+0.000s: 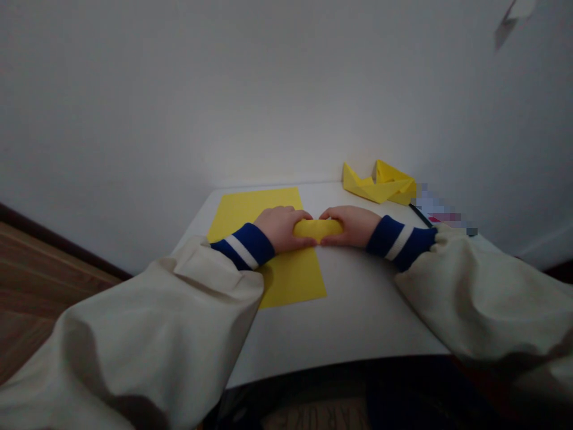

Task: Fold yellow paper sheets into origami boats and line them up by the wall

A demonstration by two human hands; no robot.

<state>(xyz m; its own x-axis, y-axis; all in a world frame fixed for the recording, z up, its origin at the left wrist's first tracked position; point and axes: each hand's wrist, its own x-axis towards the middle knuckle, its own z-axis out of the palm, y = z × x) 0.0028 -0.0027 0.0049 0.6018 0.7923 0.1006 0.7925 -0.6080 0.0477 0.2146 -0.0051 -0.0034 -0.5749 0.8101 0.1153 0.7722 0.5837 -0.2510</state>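
Between my two hands is a small folded piece of yellow paper (318, 229), held above the white table. My left hand (282, 228) pinches its left end, thumb below and fingers above. On the right end, my right hand (351, 227) grips in the same way, and the fingertips of both hands come close together at the middle. Beneath my left hand and forearm lies a flat yellow sheet (293, 280), partly covered by them. The inner folds of the held paper are hidden by my fingers.
Folded yellow paper boats (378, 185) stand at the back right of the white table (349, 322), near the wall. Beside them at the right edge lies a flat item (441, 212), partly blurred out. A wooden surface (31, 292) is at the left.
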